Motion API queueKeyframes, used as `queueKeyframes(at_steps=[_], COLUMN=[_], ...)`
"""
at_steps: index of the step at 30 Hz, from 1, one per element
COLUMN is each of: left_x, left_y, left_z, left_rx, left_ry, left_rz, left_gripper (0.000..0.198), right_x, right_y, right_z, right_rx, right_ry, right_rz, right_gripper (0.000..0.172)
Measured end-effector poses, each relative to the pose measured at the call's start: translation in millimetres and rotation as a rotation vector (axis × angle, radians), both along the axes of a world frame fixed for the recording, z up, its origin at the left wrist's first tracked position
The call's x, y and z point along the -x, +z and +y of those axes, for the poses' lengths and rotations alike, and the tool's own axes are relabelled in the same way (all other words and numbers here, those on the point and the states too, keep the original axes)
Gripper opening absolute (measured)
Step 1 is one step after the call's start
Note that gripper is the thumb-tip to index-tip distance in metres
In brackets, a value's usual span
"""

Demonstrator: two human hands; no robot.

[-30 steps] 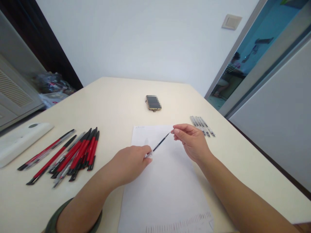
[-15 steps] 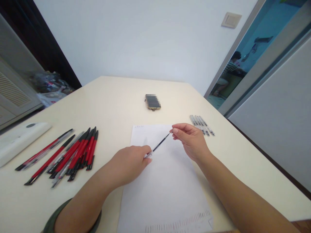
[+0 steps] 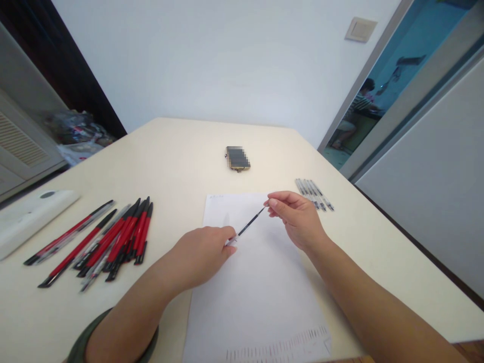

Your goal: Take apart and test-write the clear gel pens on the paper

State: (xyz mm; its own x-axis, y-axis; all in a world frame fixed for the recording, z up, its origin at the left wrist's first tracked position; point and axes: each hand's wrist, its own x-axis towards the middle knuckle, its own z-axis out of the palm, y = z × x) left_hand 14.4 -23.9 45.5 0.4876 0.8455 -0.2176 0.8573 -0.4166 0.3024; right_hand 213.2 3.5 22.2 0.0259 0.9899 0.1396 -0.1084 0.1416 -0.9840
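Note:
A thin dark pen refill stretches between my two hands above a white sheet of paper. My left hand is closed around a clear pen barrel from which the refill sticks out; most of the barrel is hidden in the fist. With thumb and forefinger, my right hand pinches the refill's far tip. A heap of red and black pens lies to the left of my left hand. A small row of loose refills lies just beyond my right hand.
A phone lies further back on the cream table. A white flat device rests at the left edge. Bags sit on the floor at the far left. Through the doorway at right a person sits in another room.
Nothing has visibly changed apart from a slight shift of the view; both hands keep the same hold on the refill.

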Motion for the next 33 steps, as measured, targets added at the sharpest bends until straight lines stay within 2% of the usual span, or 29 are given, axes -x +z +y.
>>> queueKeyframes(at_steps=[9, 25, 29, 33], left_x=[0.7, -0.9, 1.8, 5.5], left_y=[-0.7, -3.5, -1.8, -4.6], left_z=[0.2, -1.0, 1.0, 8.2], left_rx=[-0.01, -0.057, -0.069, -0.109], left_ry=[-0.014, -0.011, 0.045, 0.17], left_rz=[-0.018, -0.054, -0.116, -0.224], left_gripper=[0.022, 0.015, 0.016, 0.018], right_x=[0.1, 3.7, 3.9, 3.2], right_y=[-0.8, -3.1, -2.9, -5.0], right_z=[-0.4, -3.7, -5.1, -3.5], right_rx=[0.001, 0.013, 0.043, 0.059], right_ry=[0.029, 0.187, 0.222, 0.223], right_rz=[-0.028, 0.047, 0.04, -0.049], right_gripper=[0.02, 0.026, 0.029, 0.028])
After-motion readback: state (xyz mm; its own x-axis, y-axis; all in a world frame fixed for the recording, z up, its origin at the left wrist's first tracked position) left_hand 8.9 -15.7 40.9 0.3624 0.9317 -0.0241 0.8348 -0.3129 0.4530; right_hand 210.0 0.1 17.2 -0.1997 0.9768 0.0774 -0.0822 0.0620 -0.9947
